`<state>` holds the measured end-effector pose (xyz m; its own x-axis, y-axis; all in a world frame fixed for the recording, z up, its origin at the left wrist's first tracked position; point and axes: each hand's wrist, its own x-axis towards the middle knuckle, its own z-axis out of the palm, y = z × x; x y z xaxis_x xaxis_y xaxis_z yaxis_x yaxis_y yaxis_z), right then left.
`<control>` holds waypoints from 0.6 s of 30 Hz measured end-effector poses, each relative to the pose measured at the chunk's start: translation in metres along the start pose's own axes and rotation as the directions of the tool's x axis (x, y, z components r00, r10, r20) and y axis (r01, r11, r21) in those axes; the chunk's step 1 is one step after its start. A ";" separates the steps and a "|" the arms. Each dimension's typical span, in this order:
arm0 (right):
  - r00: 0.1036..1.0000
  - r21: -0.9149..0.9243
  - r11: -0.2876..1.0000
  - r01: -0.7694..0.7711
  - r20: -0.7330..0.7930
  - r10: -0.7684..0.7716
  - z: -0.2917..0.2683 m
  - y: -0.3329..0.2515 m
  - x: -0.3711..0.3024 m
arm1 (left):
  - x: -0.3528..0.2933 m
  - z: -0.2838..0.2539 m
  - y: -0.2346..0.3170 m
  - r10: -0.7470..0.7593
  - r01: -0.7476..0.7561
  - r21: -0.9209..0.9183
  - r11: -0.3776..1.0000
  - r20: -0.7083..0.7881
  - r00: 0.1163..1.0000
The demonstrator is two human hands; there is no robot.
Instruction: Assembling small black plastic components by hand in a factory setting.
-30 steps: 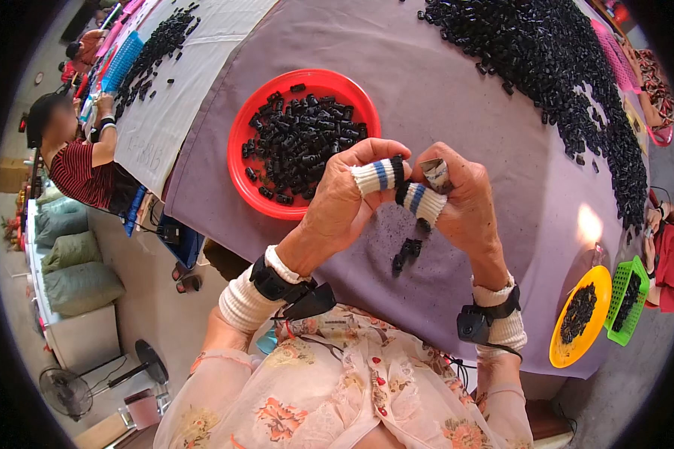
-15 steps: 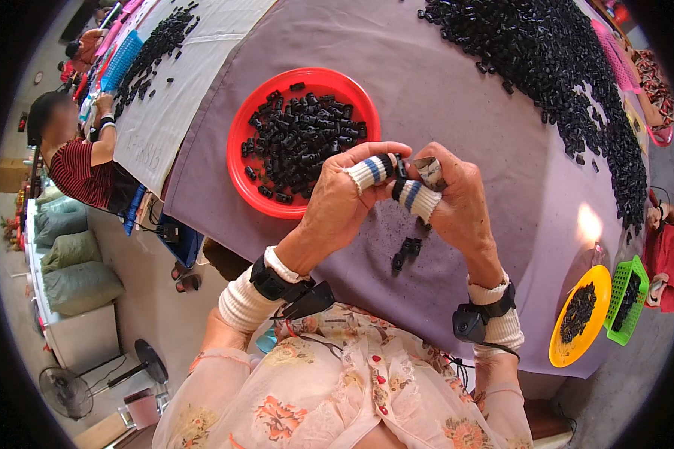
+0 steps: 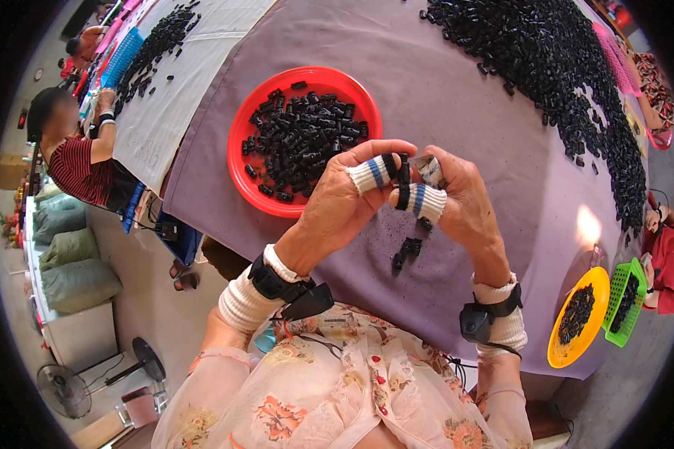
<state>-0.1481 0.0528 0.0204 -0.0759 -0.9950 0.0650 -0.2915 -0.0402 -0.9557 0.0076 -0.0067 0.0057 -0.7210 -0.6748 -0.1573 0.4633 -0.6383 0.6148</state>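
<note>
Both hands meet just right of a red plastic tray (image 3: 238,142) heaped with small black plastic parts (image 3: 299,138). My left hand (image 3: 333,198) is closed, pinching one black plastic part (image 3: 404,178) upright between its fingertips. My right hand (image 3: 464,198) is closed too, its fingers against that part. A small grey-white piece (image 3: 429,169) is gripped between its thumb and forefinger; its kind is unclear. Knitted striped finger sleeves cover some fingers of both hands. Below the hands, several loose black parts (image 3: 407,253) lie on the purple-grey cloth (image 3: 457,299).
A large heap of black parts (image 3: 532,60) spreads over the far right. A yellow plate (image 3: 558,348) and a green basket (image 3: 620,333) with black bits stand at the right edge. A co-worker in a striped shirt (image 3: 82,168) works at the left, near a blue basket (image 3: 123,56).
The black part between my fingers has turned more upright and shows more. My right hand has shifted slightly right. The tray and the heaps stay as they were.
</note>
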 end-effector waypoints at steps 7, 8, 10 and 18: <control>0.994 -0.026 1.000 0.007 0.108 -0.004 -0.009 0.000 0.005 | -0.001 0.006 0.003 -0.021 0.021 0.006 1.000 0.033 0.999; 0.994 -0.026 1.000 0.006 0.108 -0.003 -0.009 0.000 0.005 | -0.001 0.008 0.003 -0.025 0.025 0.016 1.000 0.017 1.000; 0.991 -0.036 0.999 0.017 0.130 -0.012 -0.010 -0.001 0.006 | -0.001 0.009 0.003 -0.030 0.030 0.026 0.999 0.002 1.000; 0.987 -0.058 0.998 0.035 0.161 -0.025 -0.013 0.000 0.007 | -0.002 0.007 0.004 -0.065 0.065 0.009 0.998 0.010 0.998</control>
<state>-0.1607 0.0472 0.0250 0.0861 -0.9954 0.0421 -0.3486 -0.0697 -0.9347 0.0074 -0.0057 0.0138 -0.7550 -0.6279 -0.1891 0.4107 -0.6776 0.6101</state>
